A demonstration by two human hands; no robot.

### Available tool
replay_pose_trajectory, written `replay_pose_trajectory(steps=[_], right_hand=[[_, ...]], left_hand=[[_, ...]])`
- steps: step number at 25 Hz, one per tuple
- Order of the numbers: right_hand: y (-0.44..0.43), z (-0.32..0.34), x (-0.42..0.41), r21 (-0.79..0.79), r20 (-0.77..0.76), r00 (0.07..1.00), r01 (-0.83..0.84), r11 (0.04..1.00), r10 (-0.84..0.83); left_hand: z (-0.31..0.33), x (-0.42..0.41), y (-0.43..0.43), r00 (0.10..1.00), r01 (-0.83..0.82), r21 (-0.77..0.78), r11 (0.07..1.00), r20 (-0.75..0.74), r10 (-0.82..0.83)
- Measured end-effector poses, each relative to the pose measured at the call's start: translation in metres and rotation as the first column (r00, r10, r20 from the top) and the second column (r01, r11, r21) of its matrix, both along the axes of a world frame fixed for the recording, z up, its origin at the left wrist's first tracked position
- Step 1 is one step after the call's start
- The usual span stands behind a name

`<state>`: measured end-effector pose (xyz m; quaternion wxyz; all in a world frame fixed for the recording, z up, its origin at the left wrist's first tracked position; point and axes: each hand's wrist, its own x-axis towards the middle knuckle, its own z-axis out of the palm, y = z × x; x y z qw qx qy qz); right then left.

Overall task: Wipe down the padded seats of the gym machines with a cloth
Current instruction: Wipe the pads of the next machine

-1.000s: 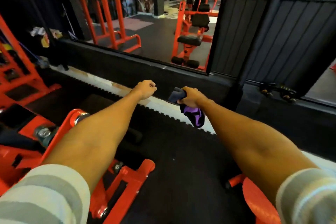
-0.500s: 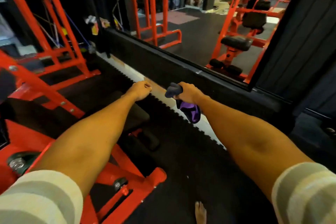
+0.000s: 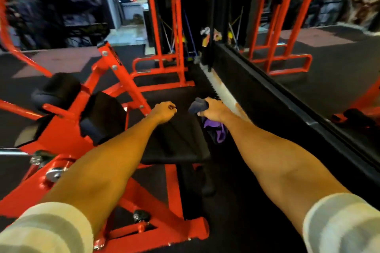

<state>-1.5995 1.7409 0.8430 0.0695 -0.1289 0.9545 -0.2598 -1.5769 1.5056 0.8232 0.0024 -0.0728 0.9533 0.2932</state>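
Gym floor (image 3: 242, 224) with red machine frames (image 3: 67, 135). The right hand (image 3: 213, 110) has its fingers clamped on a bunched purple-and-dark cloth (image 3: 214, 129), dangling by a black padded seat (image 3: 176, 139). The left hand (image 3: 164, 111) is curled, empty. The cloth looks soft, light and limp, so it is best gripped wadded in the palm.

You're in a gym: red steel machines (image 3: 123, 88) with black pads (image 3: 102, 117) left of your fingers (image 3: 171, 107), wall mirror (image 3: 329, 80) to their right.

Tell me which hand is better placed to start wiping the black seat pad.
Right, most likely. The right hand grips the cloth right by the seat pad; the left hand hovers over it, curled, holding nothing.
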Motion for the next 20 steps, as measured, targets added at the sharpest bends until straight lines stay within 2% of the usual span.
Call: replay_pose_trajectory(steps=[3, 7, 10, 15, 20], right_hand=[[-0.033, -0.001, -0.026, -0.004, 0.018, 0.994, -0.108, 0.994, 0.108], [-0.092, 0.017, -0.056, -0.028, -0.045, 0.976, -0.215, 0.976, 0.214], [-0.147, 0.036, -0.076, -0.053, -0.083, 0.939, -0.338, 0.939, 0.334], [-0.229, 0.063, -0.094, -0.078, -0.138, 0.889, -0.449, 0.890, 0.436], [-0.329, 0.073, -0.088, -0.155, -0.175, 0.800, -0.597, 0.787, 0.573]], left_hand=[[0.012, 0.002, -0.035, 0.994, -0.110, -0.052, 0.993, -0.009, 0.109], [0.039, 0.003, -0.091, 0.977, -0.209, -0.100, 0.973, -0.068, 0.203], [0.066, 0.002, -0.131, 0.953, -0.294, -0.135, 0.946, -0.116, 0.279], [0.089, 0.018, -0.196, 0.886, -0.448, -0.103, 0.888, -0.184, 0.425], [0.116, 0.041, -0.250, 0.826, -0.552, -0.115, 0.826, -0.214, 0.522]])
